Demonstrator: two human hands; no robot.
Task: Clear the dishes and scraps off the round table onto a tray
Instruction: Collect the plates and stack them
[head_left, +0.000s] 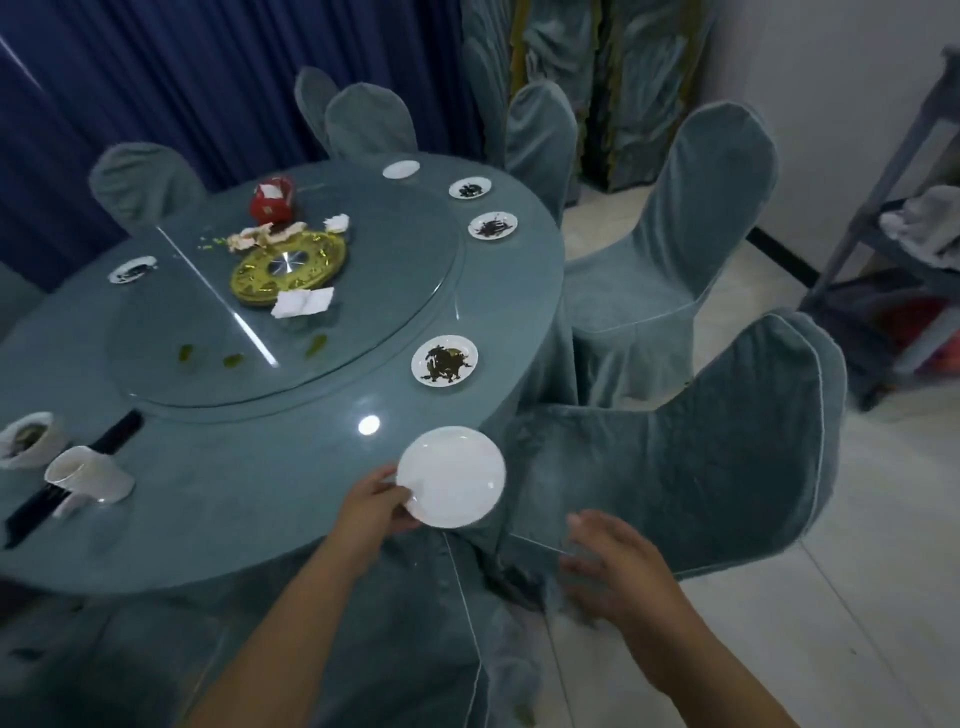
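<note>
Teal cloth under glass covers the round tabletop (249, 499), and the clearing looks barely begun. At its far left edge sit a bowl (23, 439) and a tipped white cup (88, 475). Further in, on the glass turntable (363, 332), food scraps (265, 236) and a crumpled napkin (301, 302) lie beside a gold disc (288, 270).

The left hand (376, 506) pinches a clean white plate (451, 477) by its left rim, at the near right edge of the tabletop. I cannot tell whether the plate rests on the glass or is lifted off it. Straight beyond that plate, away from the person and near it, lies a stained saucer (444, 360). A second saucer (492, 225), also stained, follows the rim farther back.

The right hand (613, 561) is off the tabletop, to the right of the held plate and over the covered chair (727, 441). It is blurred, with fingers spread and holding nothing. So the nearest dirty saucer lies forward and to the left of the free right hand, and directly ahead of the occupied left hand.

In my judgement, either the right hand reaches across for it, or the left hand carries its plate forward to stack. No tray shows, so where the load goes is unclear.
</note>
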